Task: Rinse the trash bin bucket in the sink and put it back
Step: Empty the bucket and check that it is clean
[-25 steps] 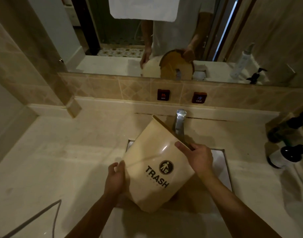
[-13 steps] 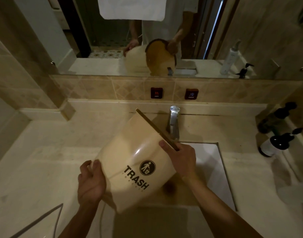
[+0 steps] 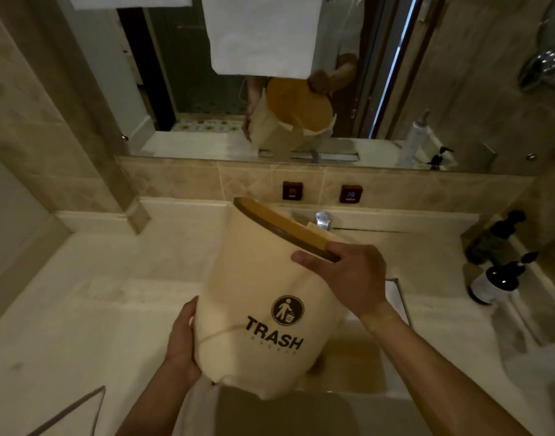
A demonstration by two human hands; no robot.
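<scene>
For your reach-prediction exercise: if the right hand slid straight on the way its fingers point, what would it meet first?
The right hand points leftward across the trash bin, its grip on the dark rim. The bin's upper wall and rim are already against its fingers; beyond lies bare counter, though depth is unclear.

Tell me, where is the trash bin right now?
In the head view the trash bin is centre frame, held tilted above the sink in front of the faucet, with the left hand near its base and the right hand at its rim.
</scene>
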